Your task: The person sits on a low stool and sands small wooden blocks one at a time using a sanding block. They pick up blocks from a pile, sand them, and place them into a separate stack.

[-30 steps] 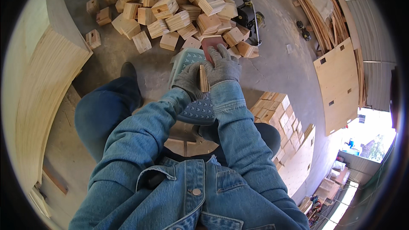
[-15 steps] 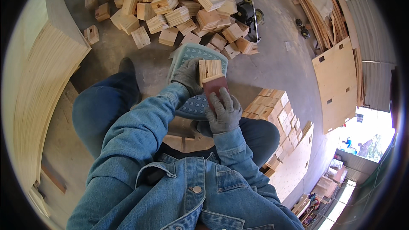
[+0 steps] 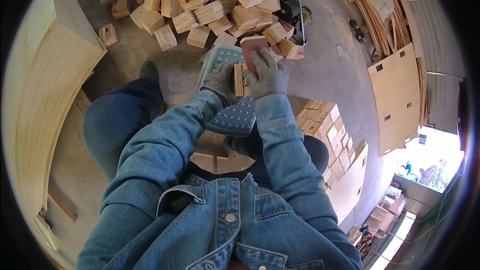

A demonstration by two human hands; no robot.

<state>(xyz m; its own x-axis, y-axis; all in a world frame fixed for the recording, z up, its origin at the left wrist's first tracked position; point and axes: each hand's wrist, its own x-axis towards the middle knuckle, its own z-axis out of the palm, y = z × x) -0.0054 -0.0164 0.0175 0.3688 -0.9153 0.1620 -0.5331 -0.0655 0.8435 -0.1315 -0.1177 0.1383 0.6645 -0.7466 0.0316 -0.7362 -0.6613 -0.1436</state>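
Observation:
In a grey work glove, my left hand [image 3: 220,83] is closed on a plywood block [image 3: 239,81] with layered edges, held above a teal plastic stool [image 3: 234,120] with a studded top. My right hand [image 3: 268,74], gloved too, grips a reddish-brown sanding block [image 3: 254,47] with a pale layer along its far edge. The sanding block lies over the far right part of the plywood block and reaches beyond it. My right fingers hide some of both pieces.
A heap of loose plywood blocks [image 3: 200,7] lies on the floor ahead, beside a black tool with a metal bar [image 3: 301,17]. Neatly stacked blocks [image 3: 332,137] stand at my right. A tall plywood stack [image 3: 55,85] rises at left; panels [image 3: 400,100] lean at far right.
My right hand has pushed the sanding block forward, away from my body, across the plywood block. My left hand keeps its hold in nearly the same place.

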